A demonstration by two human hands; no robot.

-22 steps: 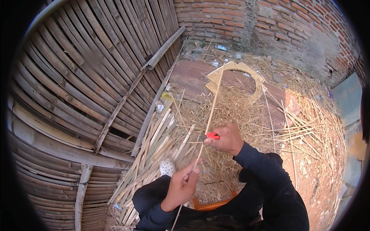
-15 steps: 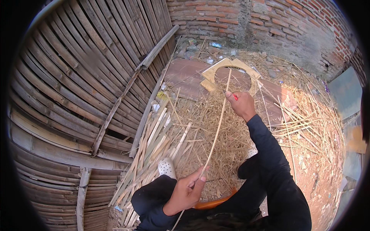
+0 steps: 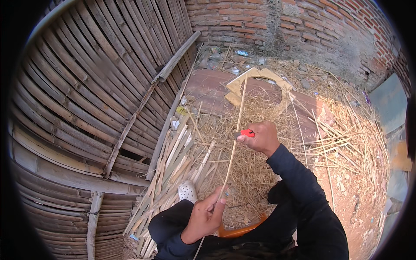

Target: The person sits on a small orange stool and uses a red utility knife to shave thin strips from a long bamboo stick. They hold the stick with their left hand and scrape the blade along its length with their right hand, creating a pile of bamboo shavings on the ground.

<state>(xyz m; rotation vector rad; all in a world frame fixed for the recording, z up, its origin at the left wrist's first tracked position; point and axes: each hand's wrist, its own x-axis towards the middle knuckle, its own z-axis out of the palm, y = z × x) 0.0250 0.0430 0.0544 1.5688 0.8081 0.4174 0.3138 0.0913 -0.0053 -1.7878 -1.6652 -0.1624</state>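
before a brick wall (image 3: 236,19), a thin strip (image 3: 241,104) is slanted over shavings (image 3: 255,182), pinched low by the left hand (image 3: 204,219), seemingly for steadiness, while against it a red-handled knife (image 3: 247,133) is set, clasped in the right hand (image 3: 263,138).

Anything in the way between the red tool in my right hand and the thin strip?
Nothing visible: the red tool in the right hand appears to meet the thin strip directly. The left hand grips it nearer the body.
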